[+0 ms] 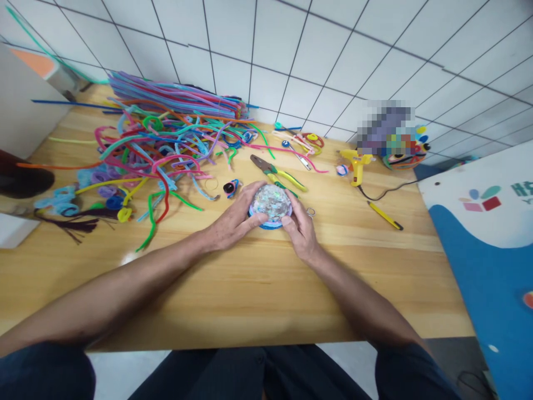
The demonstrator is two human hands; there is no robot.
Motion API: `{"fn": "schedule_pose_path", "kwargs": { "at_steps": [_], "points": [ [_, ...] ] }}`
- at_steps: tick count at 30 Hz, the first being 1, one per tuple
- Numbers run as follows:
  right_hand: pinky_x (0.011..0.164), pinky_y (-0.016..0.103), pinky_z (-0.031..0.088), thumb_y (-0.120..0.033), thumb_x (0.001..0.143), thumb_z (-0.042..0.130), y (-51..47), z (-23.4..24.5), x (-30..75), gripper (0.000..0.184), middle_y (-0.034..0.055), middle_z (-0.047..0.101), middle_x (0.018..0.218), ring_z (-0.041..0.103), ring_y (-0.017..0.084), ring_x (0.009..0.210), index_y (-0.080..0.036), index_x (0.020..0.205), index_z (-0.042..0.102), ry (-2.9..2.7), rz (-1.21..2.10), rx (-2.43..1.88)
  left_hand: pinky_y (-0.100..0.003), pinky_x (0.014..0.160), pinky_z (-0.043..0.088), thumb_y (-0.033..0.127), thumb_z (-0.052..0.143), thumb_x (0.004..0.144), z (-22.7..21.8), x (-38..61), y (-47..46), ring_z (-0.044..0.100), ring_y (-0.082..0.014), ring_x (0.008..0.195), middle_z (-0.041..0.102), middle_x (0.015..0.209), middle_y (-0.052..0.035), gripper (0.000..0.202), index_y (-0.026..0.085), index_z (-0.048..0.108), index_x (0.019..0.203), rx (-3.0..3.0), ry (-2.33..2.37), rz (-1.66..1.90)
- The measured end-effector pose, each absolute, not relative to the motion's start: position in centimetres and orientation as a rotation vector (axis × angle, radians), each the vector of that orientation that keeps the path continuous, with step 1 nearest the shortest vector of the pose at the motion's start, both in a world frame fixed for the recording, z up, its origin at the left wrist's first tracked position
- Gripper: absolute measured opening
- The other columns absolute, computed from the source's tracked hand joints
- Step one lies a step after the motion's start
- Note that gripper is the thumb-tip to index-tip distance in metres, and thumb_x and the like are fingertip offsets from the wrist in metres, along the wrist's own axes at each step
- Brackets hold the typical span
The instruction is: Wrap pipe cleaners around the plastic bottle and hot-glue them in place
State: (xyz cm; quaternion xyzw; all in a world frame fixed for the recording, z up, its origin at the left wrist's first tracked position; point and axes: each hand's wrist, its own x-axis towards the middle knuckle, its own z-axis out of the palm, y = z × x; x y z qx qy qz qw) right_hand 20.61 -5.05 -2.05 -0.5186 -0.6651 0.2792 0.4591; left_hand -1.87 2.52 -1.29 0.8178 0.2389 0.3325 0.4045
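Between my two hands is a rounded silvery, shimmering piece [272, 203] with a blue and lilac rim of what looks like pipe cleaner. My left hand [239, 222] curves around its left side, thumb on the lower edge. My right hand [302, 226] wraps the right side, thumb at the front. The undersides of the fingers are hidden. Just behind lie pliers [283, 176] with yellow-green handles. A small black and blue coil [231, 188] rests left of the piece, and a small metal ring [310, 211] sits by my right hand.
Loose pipe cleaners [166, 144] cover the table's left side, with a bundle [175, 97] behind. Toward the right are a yellow glue gun [357, 164] with a cord, a yellow utility knife [385, 215] and a container of colourful bits [403, 158]. A tiled wall [275, 55] borders the back.
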Motion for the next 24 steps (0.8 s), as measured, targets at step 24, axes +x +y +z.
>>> {"fn": "schedule_pose_path", "kwargs": {
  "at_steps": [24],
  "points": [
    [0.131,0.060,0.037,-0.053,0.107,0.052,-5.17,-1.66,20.30,0.073,0.0151,0.039,0.173,0.039,0.031,0.160,-0.026,0.169,0.025,-1.819,0.460,-1.243,-0.056,0.136,0.024,0.057,0.044,0.109,-1.99,-2.30,2.56,0.032,-0.0353,0.160,0.035,0.171,-0.0155,0.070,0.023,0.027,0.168,1.982,0.638,0.806]
  ]
}}
